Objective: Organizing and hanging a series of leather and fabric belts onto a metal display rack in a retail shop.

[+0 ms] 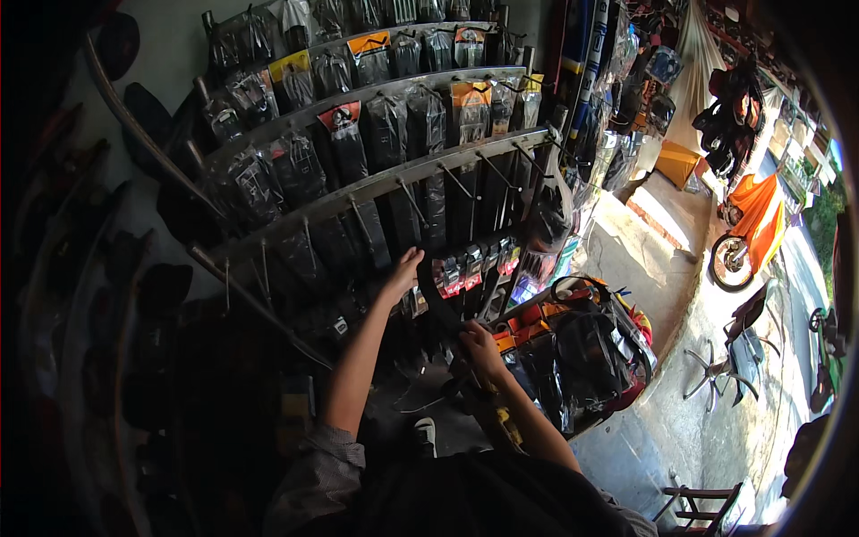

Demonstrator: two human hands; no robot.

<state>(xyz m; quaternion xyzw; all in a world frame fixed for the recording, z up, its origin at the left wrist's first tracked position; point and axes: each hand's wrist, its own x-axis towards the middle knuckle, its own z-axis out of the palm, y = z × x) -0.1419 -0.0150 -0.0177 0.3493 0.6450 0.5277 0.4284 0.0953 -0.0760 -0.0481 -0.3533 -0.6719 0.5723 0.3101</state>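
A dark strap, seemingly a belt point(437, 305), runs between my two hands. My left hand point(401, 274) grips its upper end in front of the metal display rack point(376, 182). Lower and to the right, my right hand point(480, 344) is closed on the other end, next to a heap of bagged goods. Black belts or straps in clear plastic sleeves point(345, 137) hang from the rack in rows, some under orange, red or yellow header cards. Several bare hooks point(411, 201) stick out from the lowest large bar. Small red-carded packets point(473, 268) hang behind the strap.
A bin piled with black bags point(584, 362) stands at my right. Beyond it are a swivel chair base point(713, 376) and a motorcycle point(733, 262) under an orange cover. Caps point(164, 285) line the dark left side. One shoe point(427, 436) shows on the floor.
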